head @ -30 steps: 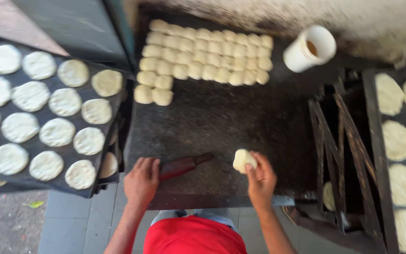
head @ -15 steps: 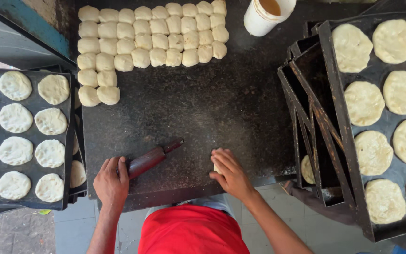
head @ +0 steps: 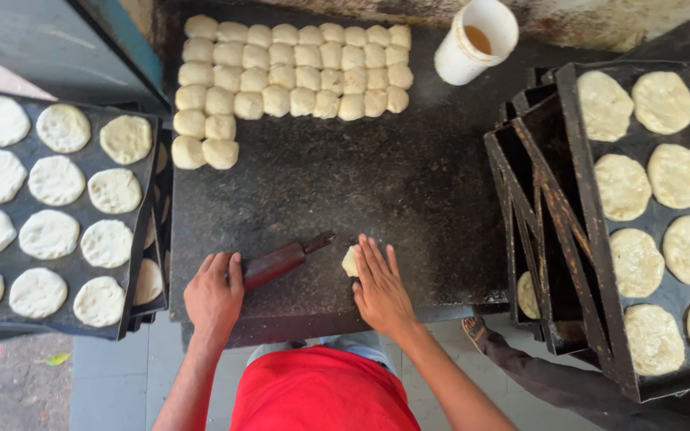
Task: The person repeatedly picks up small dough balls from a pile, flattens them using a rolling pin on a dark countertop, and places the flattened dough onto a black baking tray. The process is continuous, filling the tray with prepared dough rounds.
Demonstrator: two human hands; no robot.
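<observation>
My left hand (head: 214,294): fingers closed around rolling pin (head: 281,261) on table (head: 409,191). My right hand (head: 380,289): fingers open, flat, pressing dough piece (head: 350,261).

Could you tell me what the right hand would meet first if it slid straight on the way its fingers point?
The right hand points up the dark stone slab. That stretch looks bare until the block of pale dough balls, probably its near row first.
</observation>
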